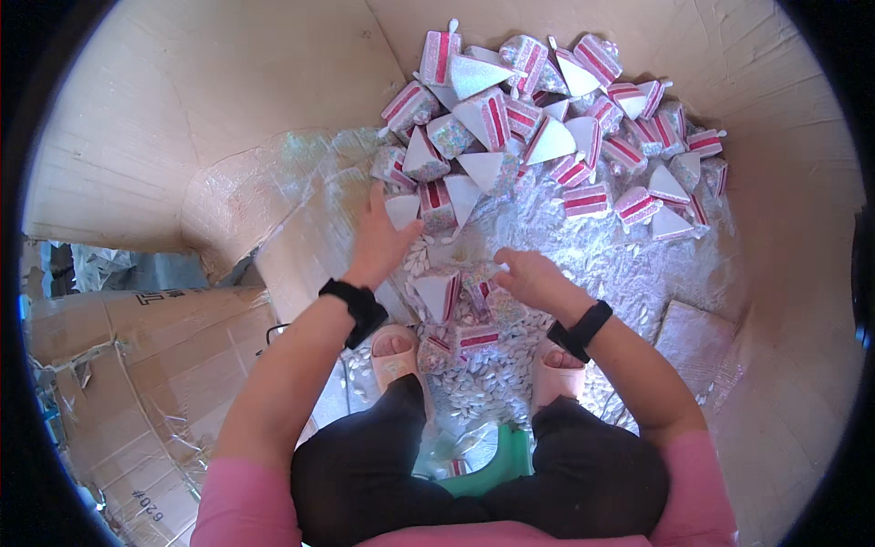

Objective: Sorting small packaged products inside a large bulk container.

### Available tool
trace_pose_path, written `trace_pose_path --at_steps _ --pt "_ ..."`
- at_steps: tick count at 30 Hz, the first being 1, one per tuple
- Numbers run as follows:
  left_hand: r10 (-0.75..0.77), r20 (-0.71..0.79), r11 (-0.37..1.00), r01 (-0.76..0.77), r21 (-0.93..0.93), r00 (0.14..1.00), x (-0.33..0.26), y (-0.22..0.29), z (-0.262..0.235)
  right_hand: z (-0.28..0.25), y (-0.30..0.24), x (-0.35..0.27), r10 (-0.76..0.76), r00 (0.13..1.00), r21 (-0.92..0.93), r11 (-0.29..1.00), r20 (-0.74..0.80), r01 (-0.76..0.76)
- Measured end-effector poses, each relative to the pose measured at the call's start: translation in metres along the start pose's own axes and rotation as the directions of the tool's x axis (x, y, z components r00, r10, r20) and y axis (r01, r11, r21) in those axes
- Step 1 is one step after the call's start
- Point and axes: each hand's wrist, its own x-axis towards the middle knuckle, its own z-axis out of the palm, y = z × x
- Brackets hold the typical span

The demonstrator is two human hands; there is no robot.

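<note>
L hand [375,248] at nr edge of the pile, thumb & fingers spread wide either side of a white-faced wedge [402,211]; can't tell from above if it's gripped. R hand [540,279] over the floor, half curled, narrow gap at the tips. More pink/white wedges w/ red stripes [550,142] heaped vs the cardboard [766,164]. A few others [478,338] btwn the sandals [550,387], on white bits [497,387]. Green seat [507,460] btwn the legs [365,456].
</note>
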Motion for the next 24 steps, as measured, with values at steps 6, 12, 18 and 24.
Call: trace_pose_path --at_steps 6,12,18,24 --pt "-0.029 0.239 0.97 -0.03 0.24 0.97 0.02 -0.001 0.006 0.011 0.006 -0.012 -0.07 0.988 0.086 0.995 0.134 0.059" --pt "-0.223 0.243 0.809 0.318 -0.494 0.944 -0.003 -0.012 -0.004 0.018 0.01 -0.011 -0.097 0.995 0.284 0.954 0.004 0.092" --pt "-0.246 0.482 0.162 0.526 -0.835 0.841 -0.043 0.032 -0.01 0.02 -0.033 -0.013 0.02 0.986 0.837 0.525 0.168 -0.153" --pt "-0.317 0.461 0.196 0.532 -0.823 0.829 -0.053 0.038 -0.011 0.041 -0.047 -0.021 -0.149 0.982 0.358 0.916 -0.115 0.181"
